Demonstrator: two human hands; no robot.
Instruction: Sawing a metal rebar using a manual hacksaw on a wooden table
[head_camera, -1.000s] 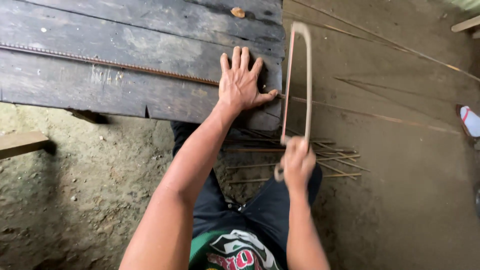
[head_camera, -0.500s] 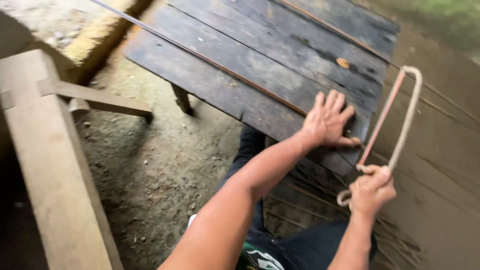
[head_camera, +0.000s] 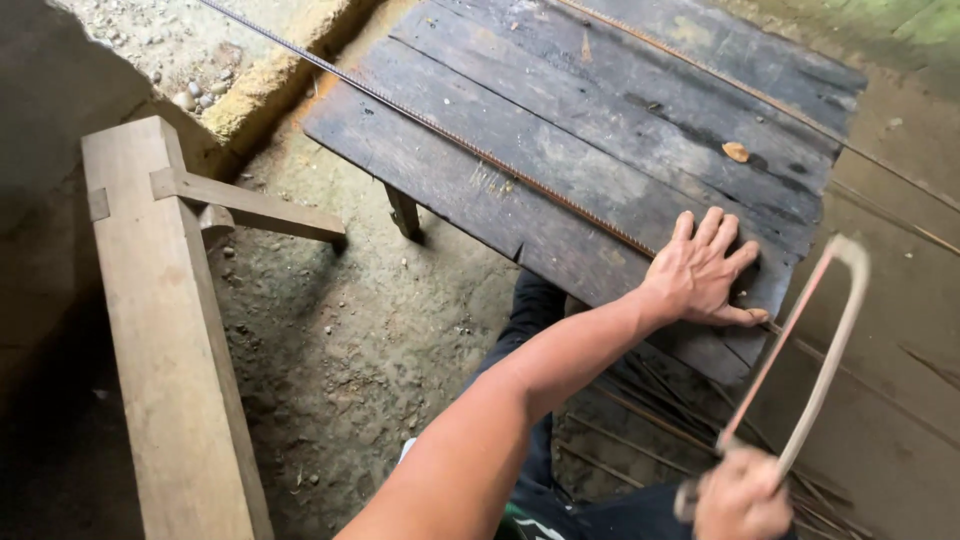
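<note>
Two hands: both the person's own, both in view.
Change: the view has swung left since a second ago, so the wooden post (head_camera: 165, 330) and the ground beside the desk (head_camera: 560, 130) now show; the left hand has kept its place at the desk's near corner.
Saw shift: the saw (head_camera: 800, 360) has gone from near upright to leaning right, and now stands off the desk's right edge, not touching the rod (head_camera: 480, 155).
Meaning: judged from this, no cut is under way; the rod is pinned, the blade is apart from it.
Left hand (head_camera: 700, 272): flat, fingers spread, palm down on the desk, pressing over the rod where it nears the edge; arm stretched forward, elbow nearly straight.
Right hand (head_camera: 740, 495): clenched on the saw's handle, low at the frame's bottom, wrist near the lap.
Rod: long, ribbed, rusty, lying diagonally across the dark planks from far left to the left hand.
Other: thin sticks (head_camera: 640, 420) lie on the ground under the desk.
</note>
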